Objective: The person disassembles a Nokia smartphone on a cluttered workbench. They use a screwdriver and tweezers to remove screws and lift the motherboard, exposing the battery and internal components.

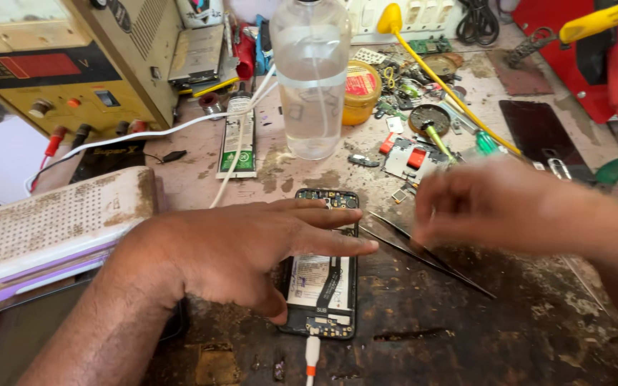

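Resting flat, the left hand (pixel 252 246) pins an opened phone (pixel 323 286) to the scarred, grimy worktop (pixel 466 329), fingers spread, a white cable (pixel 312 357) plugged in below. Blurred right hand (pixel 495 207) pinches tweezers (pixel 423 251) beside it. Behind stand a clear bottle (pixel 312 78), power supply (pixel 59 64) and scattered parts.
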The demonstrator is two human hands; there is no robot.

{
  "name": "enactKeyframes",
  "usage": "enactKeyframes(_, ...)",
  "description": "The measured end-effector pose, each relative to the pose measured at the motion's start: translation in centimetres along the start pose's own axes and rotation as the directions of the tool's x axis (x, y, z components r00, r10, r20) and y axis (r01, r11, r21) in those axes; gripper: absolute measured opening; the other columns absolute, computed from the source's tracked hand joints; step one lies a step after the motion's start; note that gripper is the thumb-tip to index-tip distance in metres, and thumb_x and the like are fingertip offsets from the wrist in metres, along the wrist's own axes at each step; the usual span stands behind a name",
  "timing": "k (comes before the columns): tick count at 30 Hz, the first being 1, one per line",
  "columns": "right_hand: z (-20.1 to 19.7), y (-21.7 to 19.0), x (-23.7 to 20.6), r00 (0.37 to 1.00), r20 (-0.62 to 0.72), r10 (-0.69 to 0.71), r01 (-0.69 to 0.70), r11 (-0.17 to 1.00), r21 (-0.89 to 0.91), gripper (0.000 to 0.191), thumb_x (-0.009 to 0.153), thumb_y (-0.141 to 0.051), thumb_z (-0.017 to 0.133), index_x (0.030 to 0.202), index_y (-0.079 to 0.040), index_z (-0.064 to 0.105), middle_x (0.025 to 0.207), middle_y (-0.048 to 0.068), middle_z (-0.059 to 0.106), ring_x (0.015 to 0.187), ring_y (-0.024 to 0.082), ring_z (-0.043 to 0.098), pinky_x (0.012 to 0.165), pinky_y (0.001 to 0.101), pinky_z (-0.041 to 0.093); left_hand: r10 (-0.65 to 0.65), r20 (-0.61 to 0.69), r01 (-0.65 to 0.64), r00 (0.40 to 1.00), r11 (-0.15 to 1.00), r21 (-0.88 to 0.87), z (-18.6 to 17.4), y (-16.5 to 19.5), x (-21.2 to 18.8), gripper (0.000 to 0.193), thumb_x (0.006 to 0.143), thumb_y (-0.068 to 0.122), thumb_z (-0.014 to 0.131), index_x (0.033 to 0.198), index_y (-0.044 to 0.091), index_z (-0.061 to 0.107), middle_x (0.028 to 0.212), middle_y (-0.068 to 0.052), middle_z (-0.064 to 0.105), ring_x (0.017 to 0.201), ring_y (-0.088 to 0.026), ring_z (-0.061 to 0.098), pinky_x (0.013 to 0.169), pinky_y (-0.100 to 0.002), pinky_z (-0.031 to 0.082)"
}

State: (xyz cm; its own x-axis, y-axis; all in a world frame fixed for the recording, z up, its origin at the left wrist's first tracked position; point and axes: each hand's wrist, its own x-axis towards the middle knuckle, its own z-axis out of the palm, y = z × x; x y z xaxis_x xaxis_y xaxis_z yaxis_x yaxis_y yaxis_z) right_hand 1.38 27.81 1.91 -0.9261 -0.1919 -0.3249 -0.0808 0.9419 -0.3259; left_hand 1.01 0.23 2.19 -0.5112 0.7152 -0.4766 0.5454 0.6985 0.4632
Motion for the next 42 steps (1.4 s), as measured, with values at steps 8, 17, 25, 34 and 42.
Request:
enactKeyframes(8,-2.8,5.0,1.5,0.841,-0.497,0.216,-0.254,0.967,-0.01,0.025,0.093,-0.033,0.078,0.111,-0.016,0.08,0.09,0.009,0.078,0.07,0.022,0.074,0.065,0.039,0.058,-0.19,-0.009,0.189,0.982,0.977,0.098,-0.9,2.2,0.0,0.118,0.061,0.025,0.098,0.157,0.05,0.035,0.169,0.02,0.011,0.159,-0.017,0.0,0.127,-0.056,0.0)
enactKeyframes(17,0.2,6.0,4.2,0.915,-0.403,0.027,-0.093,0.985,-0.145,0.036,0.083,-0.026,0.081,0.117,-0.018,0.075,0.097,0.004,0.08,0.074,0.021,0.076,0.071,0.0392,0.059,-0.063,-0.304,0.119,0.951,0.979,0.168,0.5,0.7,0.4,0.124,0.042,0.054,0.099,0.152,0.029,0.047,0.15,0.0,0.043,0.145,-0.026,0.031,0.12,-0.049,0.024)
enactKeyframes(25,1.0,3.0,3.3,0.793,-0.604,-0.076,0.052,0.997,-0.057,0.047,0.086,-0.005,0.076,0.131,-0.004,0.064,0.097,0.015,0.075,0.081,0.024,0.074,0.069,0.0339,0.059,-0.033,-0.454,0.18,0.89,0.942,0.283,1.4,-1.5,0.5,0.126,0.031,0.073,0.086,0.139,0.018,0.054,0.134,-0.009,0.053,0.133,-0.029,0.043,0.111,-0.047,0.032)
enactKeyframes(34,3.6,-1.2,0.5,0.708,-0.599,-0.375,0.622,0.733,0.276,0.071,0.093,0.012,0.058,0.151,-0.008,0.022,0.106,0.022,0.063,0.097,0.033,0.077,0.079,0.0407,0.065,-0.222,-0.418,0.352,0.881,0.897,0.266,1.1,-1.9,0.4,0.125,0.044,0.08,0.083,0.136,0.003,0.05,0.127,-0.014,0.058,0.13,-0.031,0.05,0.114,-0.05,0.034)
enactKeyframes(42,5.8,-2.6,0.4,0.577,-0.618,-0.534,0.799,0.526,0.291,0.056,0.096,0.007,0.064,0.137,-0.007,0.028,0.105,0.019,0.066,0.108,0.031,0.078,0.093,0.0407,0.065,-0.028,-0.385,0.109,0.923,0.976,0.19,0.6,-2.7,0.9,0.1,0.049,0.047,0.096,0.137,0.019,0.057,0.13,0.001,0.063,0.126,-0.023,0.054,0.108,-0.046,0.04)
